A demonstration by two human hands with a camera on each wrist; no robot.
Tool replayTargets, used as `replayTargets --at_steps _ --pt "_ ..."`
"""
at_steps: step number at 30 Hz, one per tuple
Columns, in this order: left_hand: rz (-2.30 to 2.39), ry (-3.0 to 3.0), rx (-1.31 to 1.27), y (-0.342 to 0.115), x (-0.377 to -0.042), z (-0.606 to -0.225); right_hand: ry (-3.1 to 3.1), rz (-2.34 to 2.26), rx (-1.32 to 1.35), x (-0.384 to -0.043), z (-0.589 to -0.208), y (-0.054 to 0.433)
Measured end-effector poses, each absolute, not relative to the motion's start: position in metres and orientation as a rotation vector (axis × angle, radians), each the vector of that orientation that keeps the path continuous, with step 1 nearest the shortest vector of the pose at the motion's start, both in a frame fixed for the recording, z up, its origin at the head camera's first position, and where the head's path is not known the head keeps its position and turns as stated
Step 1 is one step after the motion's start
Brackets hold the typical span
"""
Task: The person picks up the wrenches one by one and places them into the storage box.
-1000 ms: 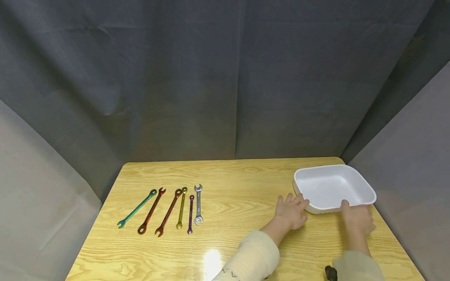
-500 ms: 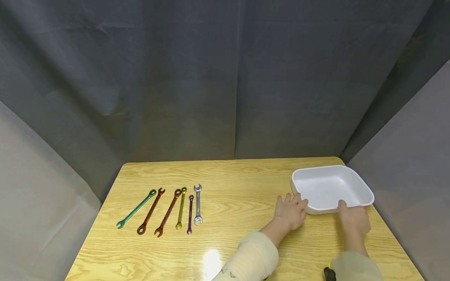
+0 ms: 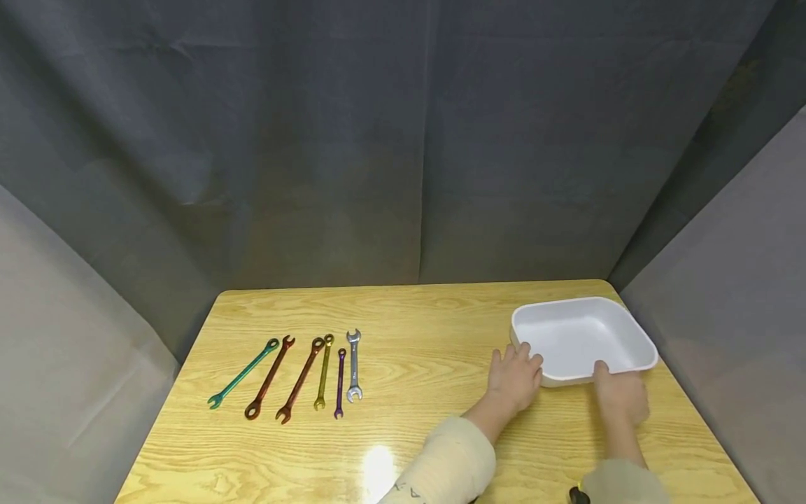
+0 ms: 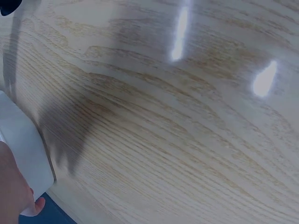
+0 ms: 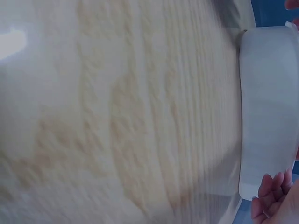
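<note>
From here I see right hand gripping white rounded-rectangular plastic tub, thumb over near rim; left hand touches near-left corner, grasp I cannot tell.

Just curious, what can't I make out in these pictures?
Head view: most fingertips of the right hand, hidden behind the hand itself.
Head view: any markings on the silver wrench, too small to read.
Head view: the black object, cut off by the bottom edge.
Left wrist view: the white tray's interior, beyond the left edge.
</note>
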State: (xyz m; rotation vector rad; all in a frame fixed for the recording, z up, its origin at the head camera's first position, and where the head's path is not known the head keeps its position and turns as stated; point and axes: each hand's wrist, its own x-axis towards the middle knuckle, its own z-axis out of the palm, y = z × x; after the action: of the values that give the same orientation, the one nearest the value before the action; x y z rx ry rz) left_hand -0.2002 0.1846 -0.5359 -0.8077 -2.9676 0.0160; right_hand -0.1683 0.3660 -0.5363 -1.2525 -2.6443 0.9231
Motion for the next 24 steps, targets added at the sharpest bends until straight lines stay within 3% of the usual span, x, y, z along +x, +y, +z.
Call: replayTargets --at_steps 24 --pt "-0.367 -3.018 -0.356 0.179 -0.204 -0.538 -2.559 0.906 -1.236 -0.162 -0.544 0.341"
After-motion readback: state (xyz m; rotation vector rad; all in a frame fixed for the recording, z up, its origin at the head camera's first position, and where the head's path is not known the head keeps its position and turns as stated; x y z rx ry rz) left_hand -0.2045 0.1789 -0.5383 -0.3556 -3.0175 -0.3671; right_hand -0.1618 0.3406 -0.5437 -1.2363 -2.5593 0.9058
